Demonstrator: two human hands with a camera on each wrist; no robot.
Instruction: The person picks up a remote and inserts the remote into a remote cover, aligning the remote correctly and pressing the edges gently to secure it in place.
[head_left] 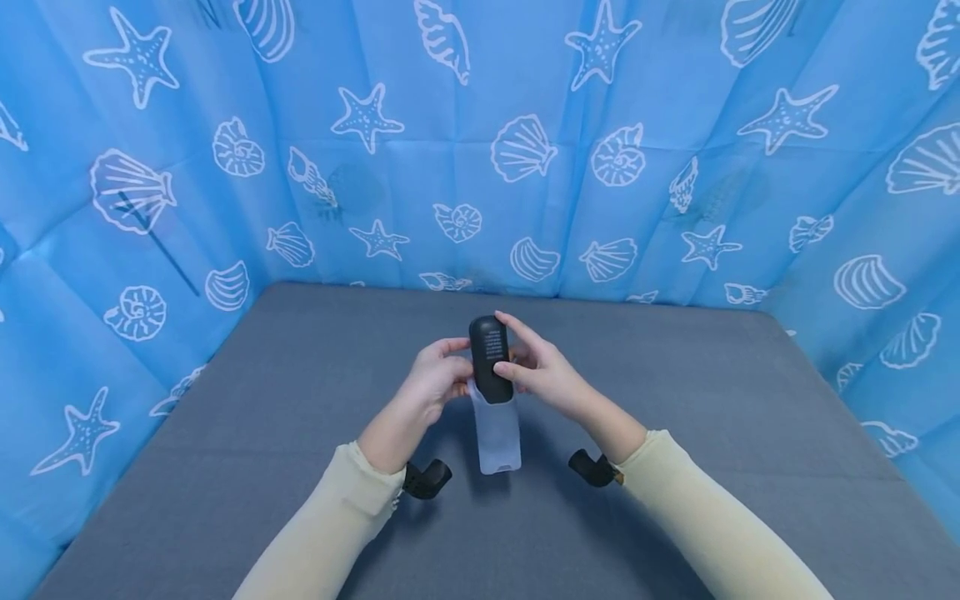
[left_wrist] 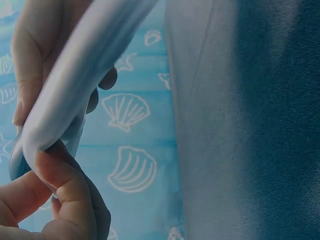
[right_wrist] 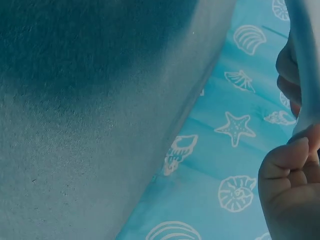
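A black, round-ended device [head_left: 489, 346] with small white print on its face stands upright, its lower part inside a translucent whitish sleeve [head_left: 498, 437]. My left hand [head_left: 438, 375] pinches the sleeve's rim on the left side; the left wrist view shows the thumb and fingers [left_wrist: 67, 185] at the edge of the opening. From the right, my right hand [head_left: 543, 367] grips the device, with the thumb on its printed face and the index fingertip at its top corner. In the right wrist view the sleeve [right_wrist: 311, 55] runs down past the right hand [right_wrist: 290, 190].
Sleeve and device are held over a grey cloth-covered table [head_left: 300, 500]. A blue curtain [head_left: 465, 108] with white shells and starfish surrounds its back and sides. Black wrist mounts [head_left: 427, 479] stick out below both forearms.
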